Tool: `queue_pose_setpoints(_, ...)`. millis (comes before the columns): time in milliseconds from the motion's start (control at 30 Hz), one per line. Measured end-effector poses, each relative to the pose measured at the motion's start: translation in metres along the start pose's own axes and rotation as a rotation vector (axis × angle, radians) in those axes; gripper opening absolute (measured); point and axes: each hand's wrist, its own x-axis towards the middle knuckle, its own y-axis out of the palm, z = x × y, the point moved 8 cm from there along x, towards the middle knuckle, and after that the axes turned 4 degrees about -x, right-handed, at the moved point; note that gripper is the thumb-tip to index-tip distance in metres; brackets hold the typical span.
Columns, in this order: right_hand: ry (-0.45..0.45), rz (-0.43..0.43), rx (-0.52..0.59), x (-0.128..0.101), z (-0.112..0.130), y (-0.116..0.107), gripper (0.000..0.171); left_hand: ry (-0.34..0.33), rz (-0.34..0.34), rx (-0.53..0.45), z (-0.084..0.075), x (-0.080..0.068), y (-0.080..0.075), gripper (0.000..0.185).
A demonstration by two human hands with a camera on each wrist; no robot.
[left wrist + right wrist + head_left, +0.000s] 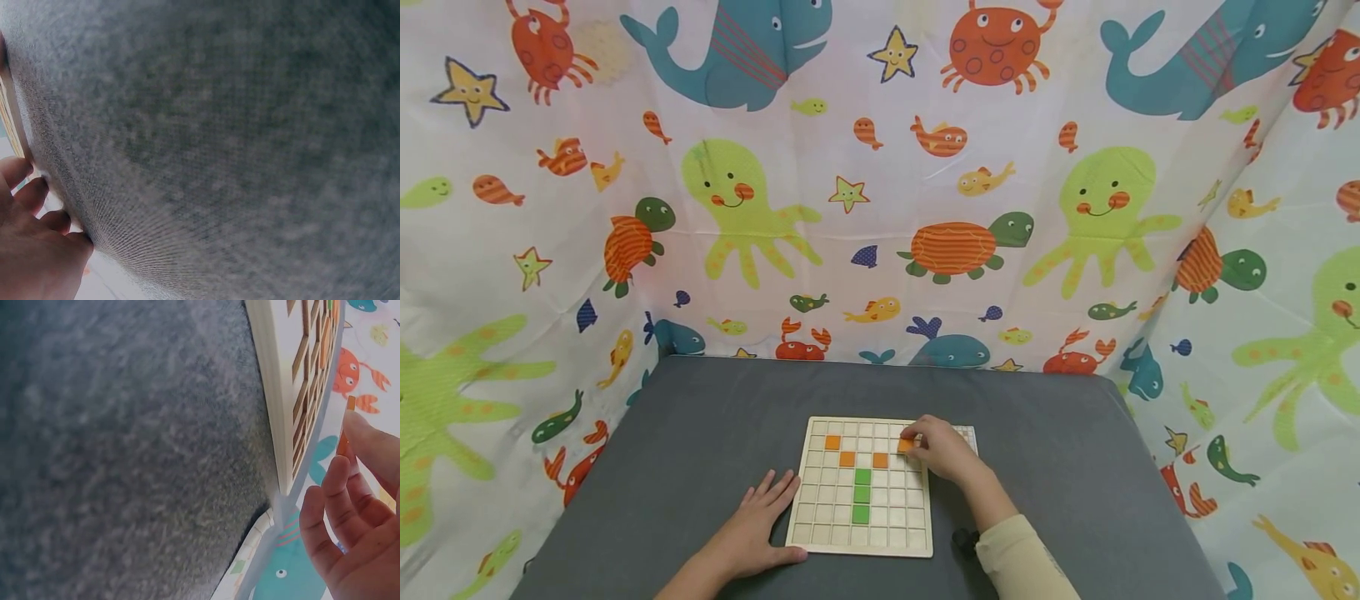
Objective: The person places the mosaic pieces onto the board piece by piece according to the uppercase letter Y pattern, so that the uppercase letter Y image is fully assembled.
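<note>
A pale wooden grid board [820,517] lies on the grey table [685,450]. Three orange tiles [832,442] sit in its upper rows, and three green tiles [862,495] form a column in the middle. My right hand [942,448] is over the board's upper right and pinches another orange tile [906,445] at a cell there. In the right wrist view the orange tile [343,442] shows between the fingertips [369,440] beside the board [275,394]. My left hand [758,525] rests flat on the table, fingers straight, touching the board's lower left edge.
A sea-animal printed curtain [880,183] encloses the table on three sides. A second tray [967,434] peeks out behind the right hand. A small dark object [962,542] lies near the right sleeve [1022,558].
</note>
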Motion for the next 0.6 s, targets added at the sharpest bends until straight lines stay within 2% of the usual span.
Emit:
queue_pose_setpoints(200,0.034,0.010,0.004,0.007,-0.004,0.007,0.024,-0.005,-0.001,-0.010,0.001,0.001,0.001,0.115)
queue_pose_setpoints(400,0.010,0.018,-0.047,0.010,-0.003,0.013,0.022,-0.008,0.016,-0.017,0.003,0.001,0.006,0.115)
queue_pose_setpoints(600,-0.009,0.010,-0.091,0.014,0.002,0.011,0.021,-0.010,0.001,-0.007,0.003,0.002,0.003,0.114)
